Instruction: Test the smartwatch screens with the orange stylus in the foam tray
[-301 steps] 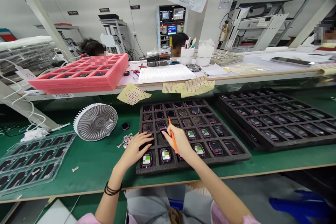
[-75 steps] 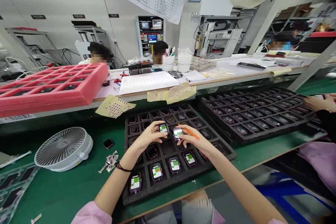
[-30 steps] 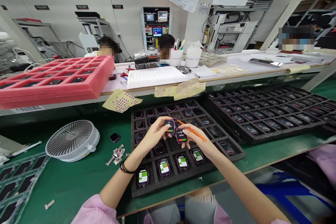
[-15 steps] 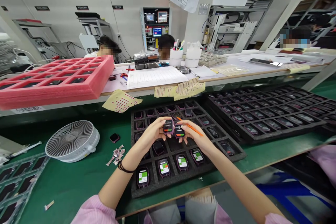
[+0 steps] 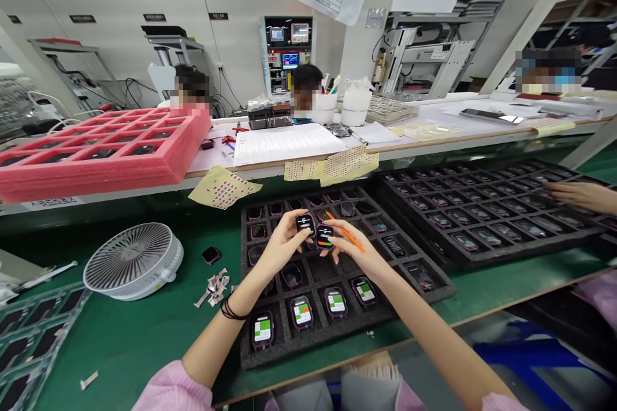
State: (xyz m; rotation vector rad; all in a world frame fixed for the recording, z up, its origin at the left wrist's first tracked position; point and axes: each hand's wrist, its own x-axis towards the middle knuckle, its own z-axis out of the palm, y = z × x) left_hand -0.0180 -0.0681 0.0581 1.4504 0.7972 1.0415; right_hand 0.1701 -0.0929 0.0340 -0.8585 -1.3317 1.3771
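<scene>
My left hand is closed round a smartwatch body with a lit screen, its thumb over the screen's lower part. A second smartwatch body, also lit, is gripped in my right hand, with that thumb at its lower right edge. An orange stick, perhaps a pen, lies along the right fingers. The two watches are held side by side above a black foam tray. In the tray's near row, several watches show green and white screens; others are dark.
A white fan, a loose watch and small strips lie left on the green bench. To the right, another person's hand reaches over a second black tray. A red foam tray sits on the shelf ahead.
Both thumbs have come down onto the watch screens, and the left watch has tilted and shifted slightly left. Another person's hand has appeared over the right-hand tray.
</scene>
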